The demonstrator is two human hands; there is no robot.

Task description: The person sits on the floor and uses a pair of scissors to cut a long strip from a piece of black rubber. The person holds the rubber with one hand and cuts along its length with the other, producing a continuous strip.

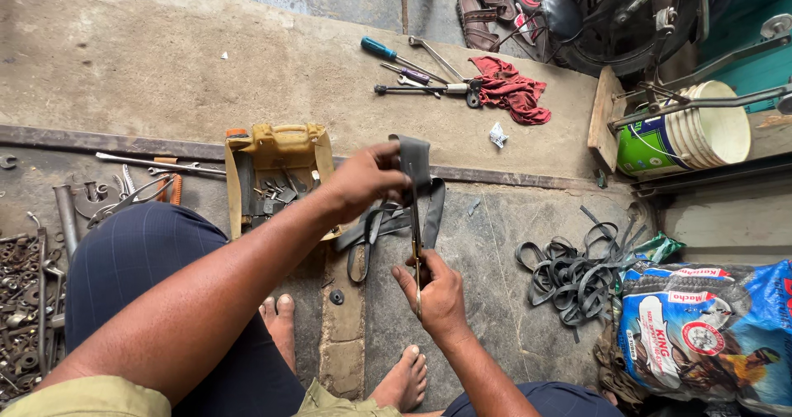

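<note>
Head view: left hand point(363, 182) pinches the rubber tube strip point(415, 157) upright and taut above the floor point(511, 244), so the right hand point(437, 293), its grip clenched on scissors point(417, 248), can cut lengthwise.

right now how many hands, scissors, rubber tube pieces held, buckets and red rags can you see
hands: 2, left hand and right hand
scissors: 1
held rubber tube piece: 1
buckets: 1
red rags: 1
total: 6
</note>
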